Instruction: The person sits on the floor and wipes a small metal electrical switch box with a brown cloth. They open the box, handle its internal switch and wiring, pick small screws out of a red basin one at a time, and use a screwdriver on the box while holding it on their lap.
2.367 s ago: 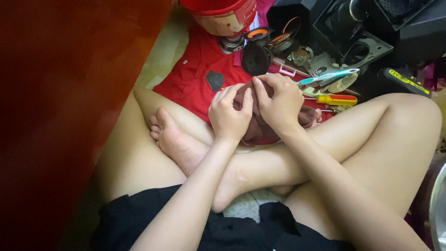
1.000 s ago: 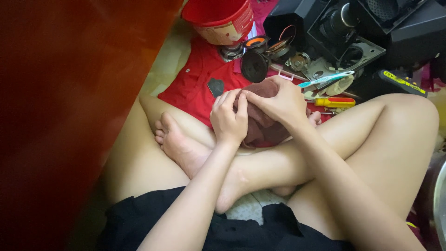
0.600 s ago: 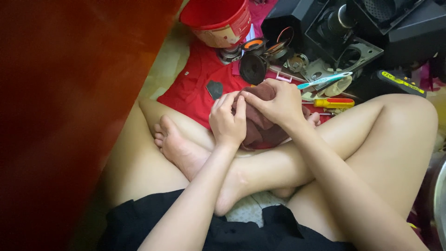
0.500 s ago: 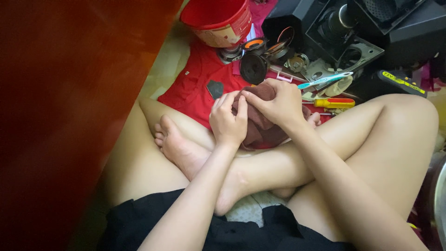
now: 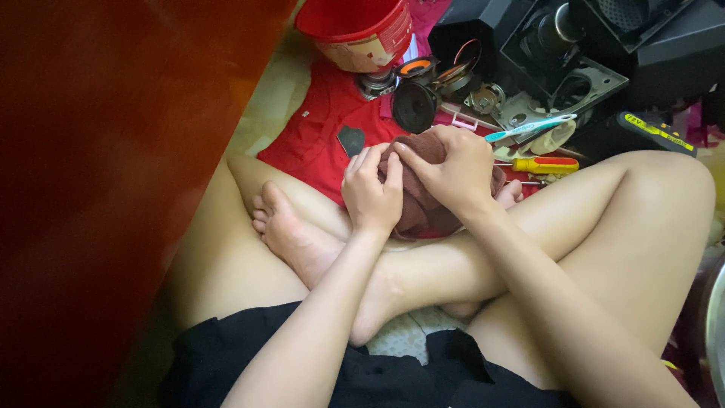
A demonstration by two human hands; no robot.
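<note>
both hands bunch a dark maroon cloth (image 5: 423,208) over crossed legs on the floor.

the left hand (image 5: 371,193) pinches the cloth's near edge while the right hand (image 5: 451,170) is clenched over its top, seemingly rubbing something wrapped inside, which is hidden. beyond lie a red shirt (image 5: 321,140), a yellow-handled screwdriver (image 5: 538,165), a toothbrush (image 5: 529,127) and a red tub (image 5: 362,30). turning the bundle would call for a fresh grip.

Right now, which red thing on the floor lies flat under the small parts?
The red cloth, spread flat beneath the dark speaker cone. The red bucket stands upright beyond it; the red-tipped screwdriver lies to the right.
</note>
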